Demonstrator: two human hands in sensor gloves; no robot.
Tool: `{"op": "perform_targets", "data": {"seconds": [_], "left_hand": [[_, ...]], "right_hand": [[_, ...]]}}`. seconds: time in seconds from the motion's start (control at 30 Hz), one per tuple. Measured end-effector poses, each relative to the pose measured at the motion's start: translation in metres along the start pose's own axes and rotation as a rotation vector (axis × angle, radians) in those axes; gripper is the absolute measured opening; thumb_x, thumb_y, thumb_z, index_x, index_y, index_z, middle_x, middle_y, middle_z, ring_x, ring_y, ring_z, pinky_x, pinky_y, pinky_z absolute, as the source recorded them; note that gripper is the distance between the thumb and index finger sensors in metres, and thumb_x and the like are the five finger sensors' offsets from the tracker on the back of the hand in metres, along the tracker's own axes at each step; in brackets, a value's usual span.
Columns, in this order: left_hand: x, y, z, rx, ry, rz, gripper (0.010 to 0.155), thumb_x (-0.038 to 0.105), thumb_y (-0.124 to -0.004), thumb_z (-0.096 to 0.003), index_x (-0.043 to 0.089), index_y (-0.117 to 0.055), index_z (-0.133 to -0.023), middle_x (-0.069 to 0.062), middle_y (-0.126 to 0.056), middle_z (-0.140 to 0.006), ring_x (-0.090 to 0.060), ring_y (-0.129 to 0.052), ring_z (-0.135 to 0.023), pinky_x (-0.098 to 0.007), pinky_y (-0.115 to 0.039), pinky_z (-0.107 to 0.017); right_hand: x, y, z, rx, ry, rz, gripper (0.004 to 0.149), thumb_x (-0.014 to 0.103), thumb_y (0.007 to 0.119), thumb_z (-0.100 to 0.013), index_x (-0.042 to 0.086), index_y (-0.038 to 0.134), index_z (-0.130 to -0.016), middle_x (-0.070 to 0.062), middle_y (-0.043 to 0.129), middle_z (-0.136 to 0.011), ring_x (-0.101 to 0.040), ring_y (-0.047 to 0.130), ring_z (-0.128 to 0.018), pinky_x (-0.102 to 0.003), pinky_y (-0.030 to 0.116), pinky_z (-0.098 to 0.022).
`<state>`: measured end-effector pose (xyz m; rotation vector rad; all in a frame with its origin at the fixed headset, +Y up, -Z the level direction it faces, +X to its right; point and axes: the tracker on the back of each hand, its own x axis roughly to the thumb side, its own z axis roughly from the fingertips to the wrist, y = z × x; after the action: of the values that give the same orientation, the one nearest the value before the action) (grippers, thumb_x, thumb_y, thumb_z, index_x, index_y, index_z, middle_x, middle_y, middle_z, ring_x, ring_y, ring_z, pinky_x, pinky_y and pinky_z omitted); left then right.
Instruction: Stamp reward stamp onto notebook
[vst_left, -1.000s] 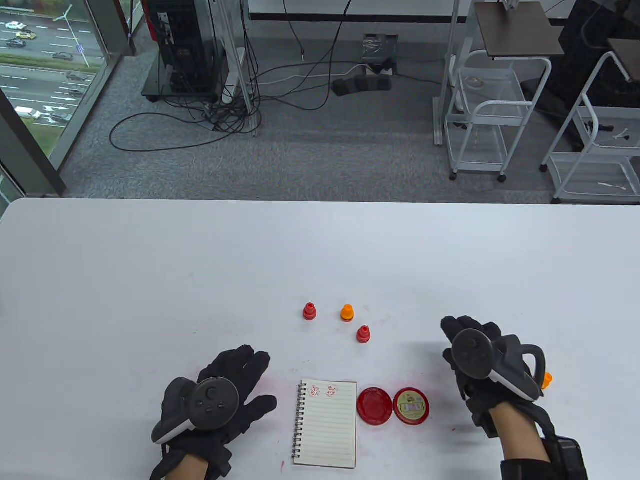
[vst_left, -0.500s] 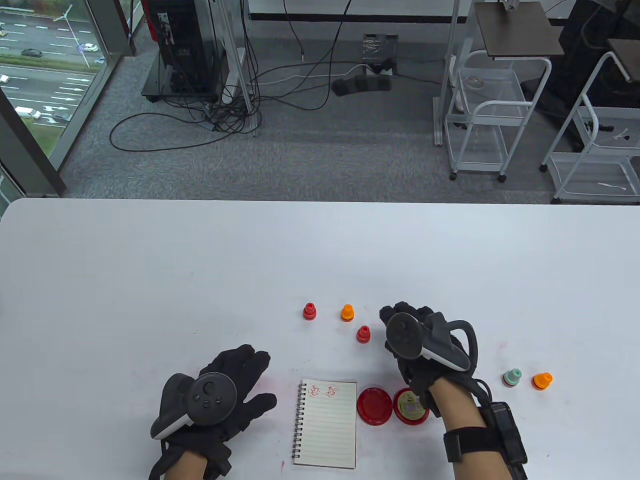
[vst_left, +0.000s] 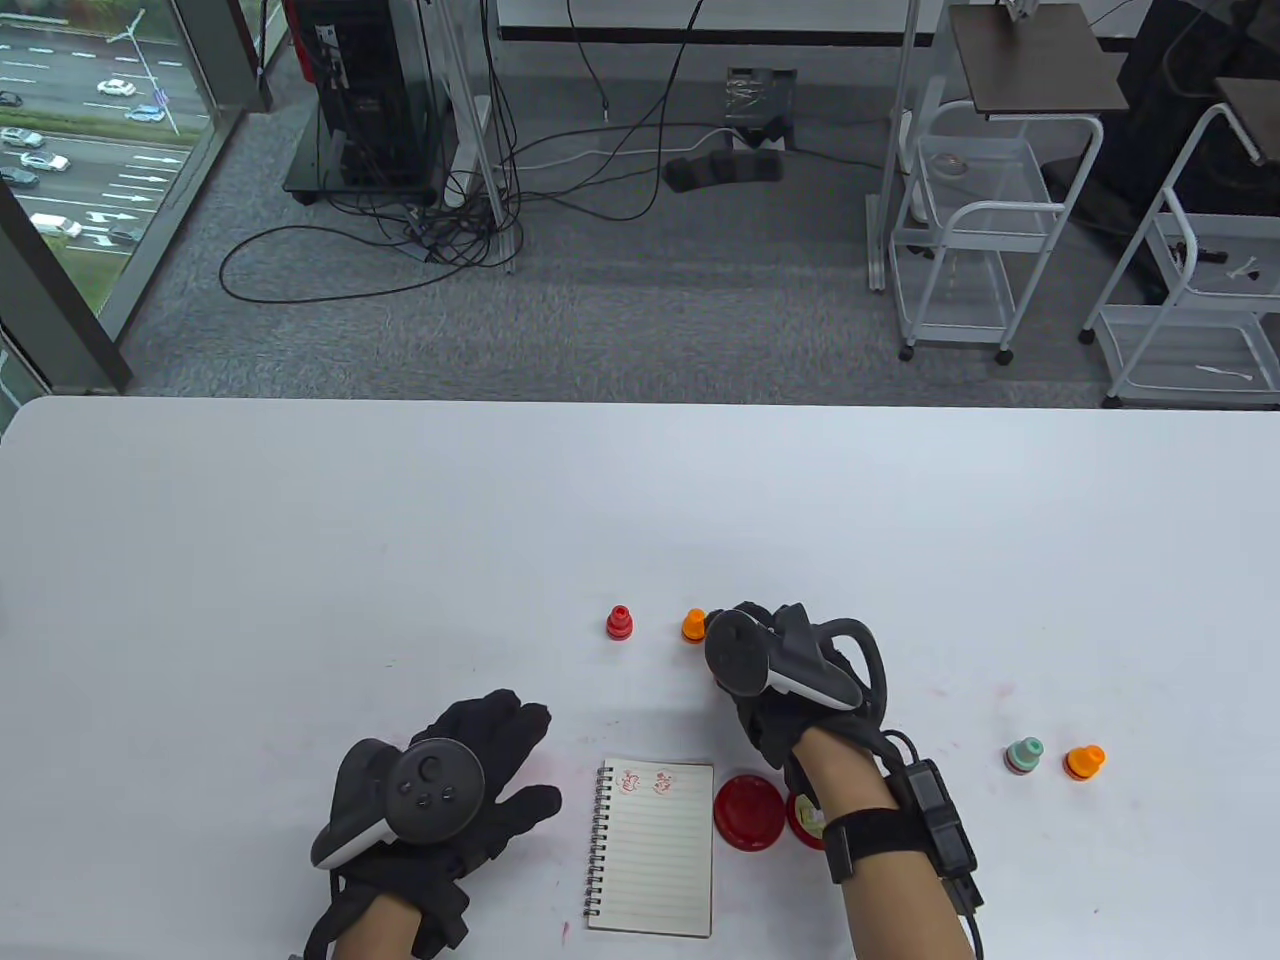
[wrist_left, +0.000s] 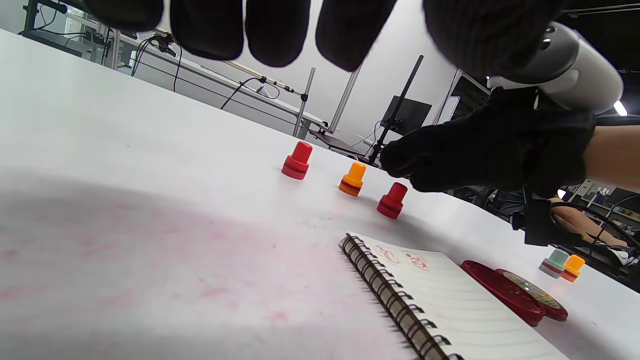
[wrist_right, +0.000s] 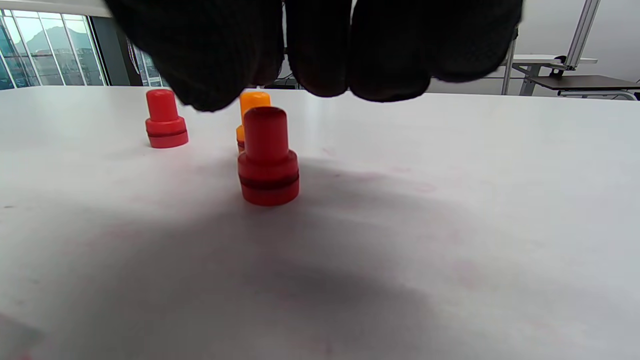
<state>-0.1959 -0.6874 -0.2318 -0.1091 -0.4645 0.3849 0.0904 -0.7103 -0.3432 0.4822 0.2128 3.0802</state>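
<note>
Two gloved hands show low in the table view: the left hand (vst_left: 450, 800) rests flat, fingers spread, on the worktop (vst_left: 300, 560) beside the notebook (vst_left: 655, 850). Right of centre, the right hand (vst_left: 770, 670) hovers, fingers loosely curled and grasping nothing, just above an upright red stamp (wrist_right: 267, 157).

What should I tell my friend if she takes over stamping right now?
Left hand: flat on the table left of the notebook, holding nothing.
Right hand: just above the near red stamp, not gripping it yet.
Things: another red stamp and an orange stamp stand behind; the open ink pad lies right of the notebook; a green stamp and another orange stamp sit far right.
Done: two red prints top the page.
Left: grip the stamp, ink it, press it on the page.
</note>
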Motion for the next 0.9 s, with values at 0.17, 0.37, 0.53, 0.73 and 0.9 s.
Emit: {"op": "perform_targets", "data": {"seconds": [0.17, 0.37, 0.53, 0.73, 0.9], "left_hand": [[-0.002, -0.002, -0.002, -0.011, 0.006, 0.011, 0.081, 0.062, -0.070, -0.0469, 0.019, -0.059, -0.115, -0.021, -0.054, -0.120, -0.050, -0.062, -0.104, -0.068, -0.059, -0.072], [0.000, 0.000, -0.001, -0.015, -0.003, 0.012, 0.080, 0.061, -0.070, -0.0474, 0.018, -0.060, -0.115, -0.021, -0.055, -0.120, -0.051, -0.062, -0.104, -0.068, -0.059, -0.072], [0.007, 0.006, 0.000, 0.019, -0.026, -0.013, 0.080, 0.061, -0.070, -0.0473, 0.019, -0.060, -0.115, -0.020, -0.055, -0.120, -0.050, -0.062, -0.104, -0.067, -0.059, -0.072], [0.001, 0.002, -0.001, -0.011, -0.004, 0.002, 0.079, 0.060, -0.070, -0.0477, 0.019, -0.060, -0.115, -0.021, -0.055, -0.120, -0.051, -0.062, -0.104, -0.067, -0.060, -0.072], [0.005, 0.002, -0.001, -0.006, -0.019, -0.009, 0.079, 0.060, -0.070, -0.0478, 0.019, -0.060, -0.115, -0.021, -0.055, -0.120, -0.050, -0.063, -0.104, -0.067, -0.060, -0.072]], "right_hand": [[0.003, 0.008, -0.006, 0.026, 0.003, 0.005, 0.059, 0.035, 0.082, -0.043, 0.026, 0.067, -0.099, -0.012, 0.073, -0.104, -0.042, 0.083, -0.082, -0.054, 0.077, -0.058], [0.009, 0.014, -0.009, -0.029, -0.017, 0.054, 0.053, 0.032, 0.084, -0.041, 0.024, 0.076, -0.093, -0.009, 0.084, -0.095, -0.035, 0.090, -0.074, -0.049, 0.081, -0.053], [0.008, 0.016, -0.010, -0.013, -0.006, 0.071, 0.052, 0.032, 0.084, -0.041, 0.024, 0.075, -0.092, -0.009, 0.085, -0.093, -0.033, 0.092, -0.070, -0.045, 0.084, -0.050], [0.006, 0.015, -0.007, -0.040, -0.013, 0.068, 0.049, 0.029, 0.085, -0.040, 0.024, 0.080, -0.088, -0.007, 0.091, -0.086, -0.028, 0.096, -0.063, -0.042, 0.086, -0.047], [0.001, 0.005, 0.005, -0.073, -0.015, 0.043, 0.049, 0.029, 0.084, -0.041, 0.024, 0.079, -0.089, -0.008, 0.090, -0.086, -0.028, 0.095, -0.063, -0.042, 0.086, -0.047]]}}
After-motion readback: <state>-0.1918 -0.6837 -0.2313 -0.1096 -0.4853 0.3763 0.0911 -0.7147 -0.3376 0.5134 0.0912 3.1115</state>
